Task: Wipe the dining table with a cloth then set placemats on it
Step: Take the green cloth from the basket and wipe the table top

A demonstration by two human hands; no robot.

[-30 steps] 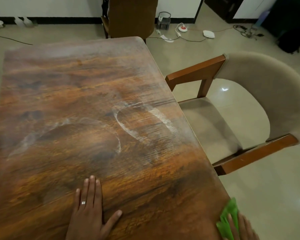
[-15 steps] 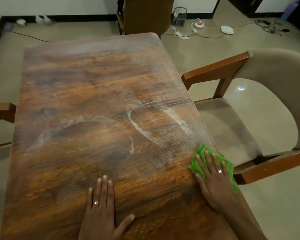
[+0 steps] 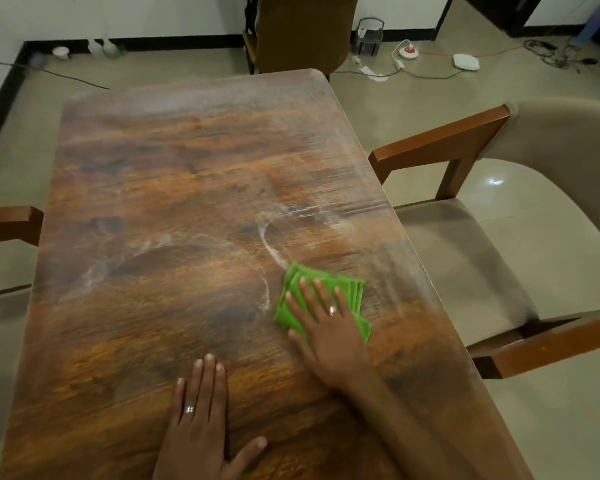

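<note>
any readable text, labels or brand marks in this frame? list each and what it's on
None readable.
The table, the green cloth and both chairs carry no print.
The white devices on the floor are too small and blurred to show any label.

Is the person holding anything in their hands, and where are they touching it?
Nothing is gripped. The right hand presses flat on top of the folded green cloth, fingers straight. The left hand rests flat on the bare table.

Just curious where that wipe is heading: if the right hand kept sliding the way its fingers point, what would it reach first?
The right hand, flat on the cloth, would first cross the white smear, then bare table.
</note>
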